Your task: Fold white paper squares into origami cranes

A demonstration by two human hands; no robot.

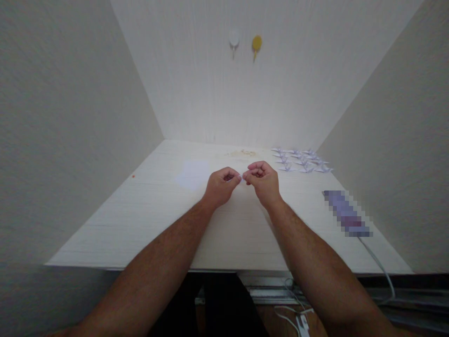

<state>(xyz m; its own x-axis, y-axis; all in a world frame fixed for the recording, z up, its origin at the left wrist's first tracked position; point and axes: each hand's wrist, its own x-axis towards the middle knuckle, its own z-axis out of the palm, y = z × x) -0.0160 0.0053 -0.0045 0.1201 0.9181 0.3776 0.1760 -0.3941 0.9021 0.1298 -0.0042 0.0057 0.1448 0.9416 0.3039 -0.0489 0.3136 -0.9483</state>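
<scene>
Both hands are being held close together above the middle of the table (147, 220), knuckles up, fingers curled inward.

A small paper piece (241, 177) is being pinched between them. Only a pale sliver is showing in the narrow gap where the fingertips are meeting.

- Left hand (220, 185): closed narrow, thumb and forefinger being pressed onto the left end of the sliver.
- Right hand (263, 180): closed narrow likewise, its fingertips being pressed onto the right end.
- Long axis of the piece: the visible part is being kept roughly left to right, spanning from one hand to the other. Which end is pointing where cannot be told; too little is showing.
- The piece is being held just clear of the table top, at fingertip level, ahead of both wrists.

Surroundings:
- A pale sheet (192, 175) is lying flat on the table, just left of the left hand.
- A cluster of folded paper cranes (301, 160) is being kept at the far right of the table, well apart from the hands.
- A pixelated object (347, 213) is lying near the right edge, with a cable (379, 264) trailing off the front.
- A faint stain (243, 153) is showing beyond the hands.
- A white hook (234, 40) and a yellow hook (257, 44) are stuck side by side on the back wall.
</scene>
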